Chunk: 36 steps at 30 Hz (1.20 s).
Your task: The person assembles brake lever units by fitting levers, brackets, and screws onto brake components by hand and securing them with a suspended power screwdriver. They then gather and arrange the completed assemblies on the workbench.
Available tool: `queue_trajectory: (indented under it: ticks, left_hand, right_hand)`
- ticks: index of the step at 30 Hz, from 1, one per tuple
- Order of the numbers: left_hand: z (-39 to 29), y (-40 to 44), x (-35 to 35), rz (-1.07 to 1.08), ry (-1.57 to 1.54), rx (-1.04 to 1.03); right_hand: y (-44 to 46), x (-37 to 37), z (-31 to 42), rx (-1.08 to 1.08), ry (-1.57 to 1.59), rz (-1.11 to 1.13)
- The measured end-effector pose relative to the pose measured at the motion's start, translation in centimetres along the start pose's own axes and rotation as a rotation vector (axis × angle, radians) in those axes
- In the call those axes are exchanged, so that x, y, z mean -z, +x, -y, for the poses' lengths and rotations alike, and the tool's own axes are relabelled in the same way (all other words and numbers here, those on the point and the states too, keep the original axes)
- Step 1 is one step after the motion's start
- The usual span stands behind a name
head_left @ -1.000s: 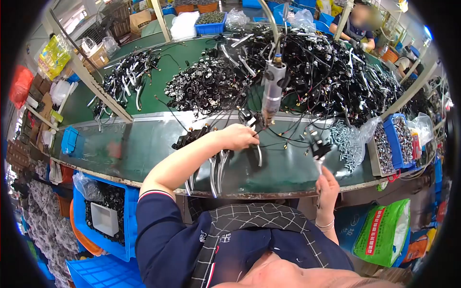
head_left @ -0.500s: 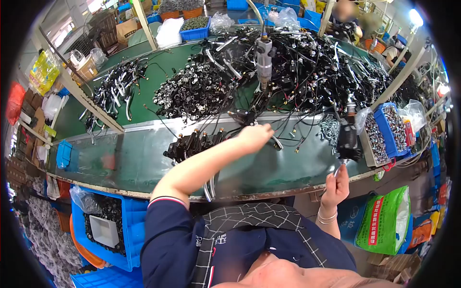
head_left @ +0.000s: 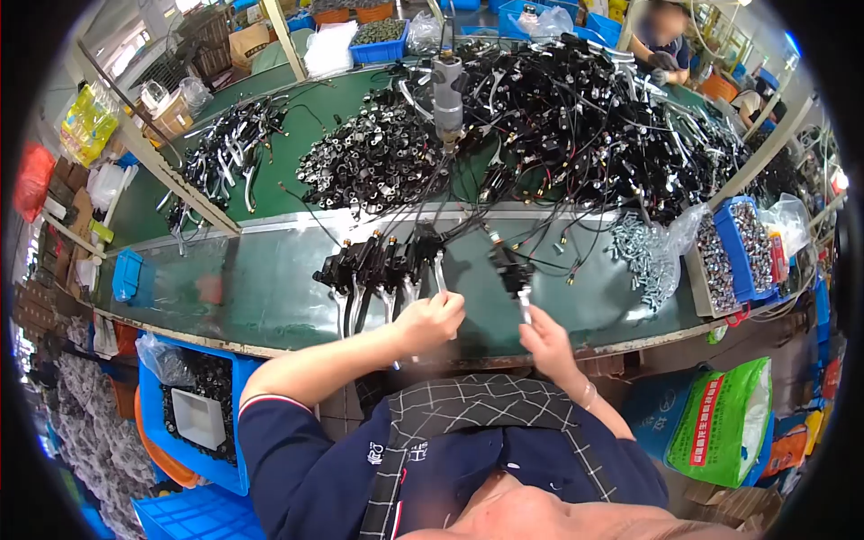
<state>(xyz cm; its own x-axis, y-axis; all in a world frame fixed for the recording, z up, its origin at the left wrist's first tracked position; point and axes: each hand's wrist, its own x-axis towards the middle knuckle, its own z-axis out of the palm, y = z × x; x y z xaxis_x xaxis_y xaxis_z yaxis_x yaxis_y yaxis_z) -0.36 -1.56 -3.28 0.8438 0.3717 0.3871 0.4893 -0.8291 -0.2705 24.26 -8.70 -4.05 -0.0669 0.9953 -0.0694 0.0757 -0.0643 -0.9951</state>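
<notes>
My left hand is closed on the silver handle of a brake lever, at the right end of a row of several brake levers on the near part of the bench. My right hand grips another brake lever by its silver handle, its black body and brass-coloured fitting pointing away from me. Above the bench hangs a grey power screwdriver, untouched by either hand. Beyond it lies a large heap of black brake levers with cables. Left of that is a pile of small black clamps.
Loose screws lie at the right beside a plastic bag. Bins of small metal parts stand at the right edge. A smaller lever pile is at the left. A blue crate stands below the bench. Another person is at the far right.
My left hand has come down and nearer me from the bench's middle, onto a lever at the row. My right hand has moved left, carrying its brake lever.
</notes>
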Motion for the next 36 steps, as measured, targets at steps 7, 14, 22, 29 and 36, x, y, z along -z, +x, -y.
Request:
queue_trajectory:
  ticks: [7,14,22,29,36]
  left_hand:
    - [-2.2,-2.4,1.1,0.062,0.108,0.191]
    - [-1.9,-2.1,2.9,-0.011,-0.118,0.217]
    - [-3.1,-3.3,2.8,-0.132,-0.262,0.214]
    - [-3.2,-3.8,2.8,-0.068,-0.235,0.191]
    - [-4.7,-4.7,1.3,-0.083,-0.222,0.288]
  right_hand:
    - [3.1,-5.4,0.5,0.013,-0.669,0.115]
    - [3.0,-5.7,0.3,-0.086,-0.377,0.093]
    - [3.6,-4.0,-0.3,-0.014,-0.619,0.055]
    - [3.2,-4.4,0.3,0.064,-0.798,-0.004]
    - [3.6,-4.2,-0.2,0.048,-0.779,-0.013]
